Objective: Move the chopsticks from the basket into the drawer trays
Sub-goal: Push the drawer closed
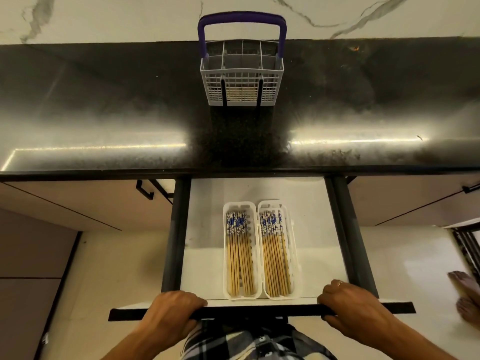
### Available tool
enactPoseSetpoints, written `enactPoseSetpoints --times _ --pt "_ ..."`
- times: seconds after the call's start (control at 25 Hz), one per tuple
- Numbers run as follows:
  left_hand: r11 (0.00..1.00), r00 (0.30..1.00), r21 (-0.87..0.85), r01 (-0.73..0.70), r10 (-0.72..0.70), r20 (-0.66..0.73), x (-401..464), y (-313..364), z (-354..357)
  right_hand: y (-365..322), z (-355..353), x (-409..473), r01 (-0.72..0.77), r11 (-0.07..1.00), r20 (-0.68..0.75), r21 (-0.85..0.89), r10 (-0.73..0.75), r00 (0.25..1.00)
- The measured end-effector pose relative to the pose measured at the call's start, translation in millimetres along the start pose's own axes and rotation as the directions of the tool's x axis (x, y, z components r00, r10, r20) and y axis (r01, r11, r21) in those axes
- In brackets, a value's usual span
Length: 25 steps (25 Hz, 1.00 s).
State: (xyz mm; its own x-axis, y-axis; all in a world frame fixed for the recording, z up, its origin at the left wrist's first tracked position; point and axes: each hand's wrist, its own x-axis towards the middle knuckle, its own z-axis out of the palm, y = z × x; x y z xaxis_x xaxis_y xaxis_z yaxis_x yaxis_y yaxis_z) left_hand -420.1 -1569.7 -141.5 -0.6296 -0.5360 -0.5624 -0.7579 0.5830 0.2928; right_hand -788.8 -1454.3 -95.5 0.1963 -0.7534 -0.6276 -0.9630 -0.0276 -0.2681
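A: Where are the chopsticks?

B: They lie in the two white trays inside the open drawer. The left tray holds one bundle of chopsticks, and the right tray holds another bundle. Their blue-patterned ends point toward the bench, the plain wooden ends toward the person. The trays sit side by side, touching or nearly so, at the drawer's front edge.

A: And the basket?

B: The basket stands upright on the dark bench, near the back wall, with its blue handle raised. Something pale and wooden-looking shows through the lower grid, but what it is cannot be told.

A: What are the hands doing?

B: Both rest on the black front rail of the drawer. The left hand curls its fingers over the rail just left of the trays. The right hand grips the rail to their right, and it wears a ring.

A: Anything else?

B: A checked shirt shows below the drawer, and bare feet stand on the floor at the right.
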Motion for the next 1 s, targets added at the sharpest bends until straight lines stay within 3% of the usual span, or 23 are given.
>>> enactPoseSetpoints --times 0.64,0.84,0.92,1.0 --pt "0.995 0.952 0.041 0.086 -0.07 -0.297 84 -29 -82 40 -62 83 -0.145 0.975 -0.351 -0.168 0.078 0.933" --pt "0.981 0.88 0.178 0.081 0.014 -0.475 109 -42 -103 47 -77 108 -0.226 0.962 -0.504 -0.151 0.122 0.855" --pt "0.954 0.831 0.272 0.122 0.051 -0.553 119 -47 -106 50 -79 117 -0.261 0.95 -0.592 -0.174 0.111 0.798" --pt "0.951 0.787 0.254 0.176 0.019 -0.617 129 -52 -114 56 -84 128 -0.306 0.938 -0.675 -0.161 0.122 0.728"
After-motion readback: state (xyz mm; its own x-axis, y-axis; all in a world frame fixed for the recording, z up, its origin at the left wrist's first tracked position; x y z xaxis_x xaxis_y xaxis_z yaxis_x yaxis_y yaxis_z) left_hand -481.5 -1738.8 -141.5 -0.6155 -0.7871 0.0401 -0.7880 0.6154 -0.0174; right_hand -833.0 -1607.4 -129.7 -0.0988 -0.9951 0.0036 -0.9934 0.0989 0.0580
